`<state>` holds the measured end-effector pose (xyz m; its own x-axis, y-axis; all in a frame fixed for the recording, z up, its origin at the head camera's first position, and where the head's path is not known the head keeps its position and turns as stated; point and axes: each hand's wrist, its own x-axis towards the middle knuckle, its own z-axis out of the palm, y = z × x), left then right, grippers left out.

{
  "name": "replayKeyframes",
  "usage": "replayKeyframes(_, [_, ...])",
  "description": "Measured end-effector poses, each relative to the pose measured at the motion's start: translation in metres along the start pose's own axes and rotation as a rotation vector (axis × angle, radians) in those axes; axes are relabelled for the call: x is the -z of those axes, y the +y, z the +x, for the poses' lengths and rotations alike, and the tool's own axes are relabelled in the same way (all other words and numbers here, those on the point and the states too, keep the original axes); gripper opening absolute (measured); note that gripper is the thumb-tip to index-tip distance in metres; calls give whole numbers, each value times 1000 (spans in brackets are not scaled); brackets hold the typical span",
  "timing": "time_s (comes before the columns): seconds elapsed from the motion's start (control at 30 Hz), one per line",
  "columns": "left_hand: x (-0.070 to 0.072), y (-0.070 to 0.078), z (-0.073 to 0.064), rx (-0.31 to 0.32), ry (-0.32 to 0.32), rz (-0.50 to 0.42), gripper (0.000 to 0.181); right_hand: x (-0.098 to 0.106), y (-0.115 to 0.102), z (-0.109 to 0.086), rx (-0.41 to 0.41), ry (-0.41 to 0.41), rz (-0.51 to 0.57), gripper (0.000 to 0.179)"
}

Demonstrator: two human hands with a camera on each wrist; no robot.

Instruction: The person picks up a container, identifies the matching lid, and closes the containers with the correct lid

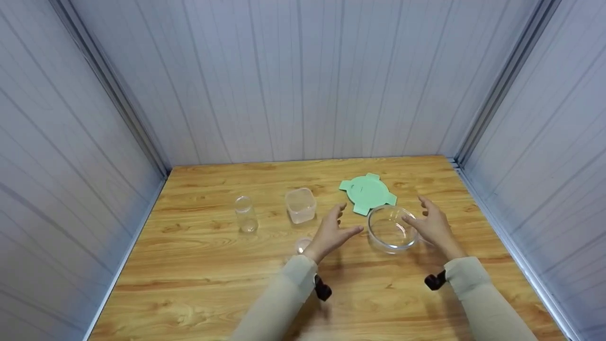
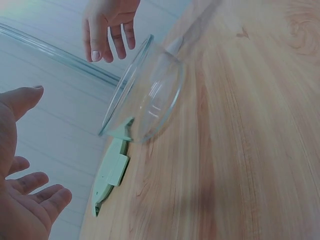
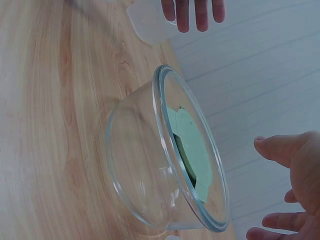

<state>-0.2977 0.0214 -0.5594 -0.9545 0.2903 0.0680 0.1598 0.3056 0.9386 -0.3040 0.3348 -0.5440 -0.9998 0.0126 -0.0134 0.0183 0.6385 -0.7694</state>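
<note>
A clear round glass bowl [image 1: 391, 231] stands upright on the wooden table between the two hands. My left hand [image 1: 333, 233] is held to the left of it, thumb and fingers spread apart with nothing between them. On the other side, the right hand [image 1: 432, 226] hovers at the bowl's right rim, its thumb overlapping the rim in the head view; the right wrist view has this hand apart from the glass. Just behind the bowl lies a green round lid [image 1: 369, 192] with side flaps. Both hands appear with relaxed fingers in the left wrist view.
Left of the hands stand a clear glass jar [image 1: 246, 215] and a translucent square container [image 1: 301, 206]. A small clear round item [image 1: 303, 244] is partly hidden by the left wrist. Pale panelled walls [image 1: 303, 80] enclose the wooden table [image 1: 199, 274] at back and sides.
</note>
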Motion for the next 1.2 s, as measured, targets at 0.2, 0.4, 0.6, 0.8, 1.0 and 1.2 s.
replayKeyframes(0.2, [-7, -4, 4, -16, 16, -59, 84, 0, 3, 1, -46, -4, 23, 96])
replayKeyframes(0.4, [-13, -7, 7, 11, 39, -102, 81, 0, 8, -2, -53, 1, 28, 93])
replayKeyframes(0.6, [-21, -10, 12, 34, 68, -127, 74, 0, 13, -5, -39, 8, 25, 85])
replayKeyframes(0.8, [-28, -11, 14, 52, 77, -141, 68, -3, 16, -4, -36, 32, 31, 80])
replayKeyframes(1.0, [-34, -12, 15, 94, 83, -115, 66, -6, 21, -1, -49, 45, 32, 79])
replayKeyframes(1.2, [-40, -14, 18, 121, 77, -107, 67, -6, 25, -1, -53, 34, 44, 75])
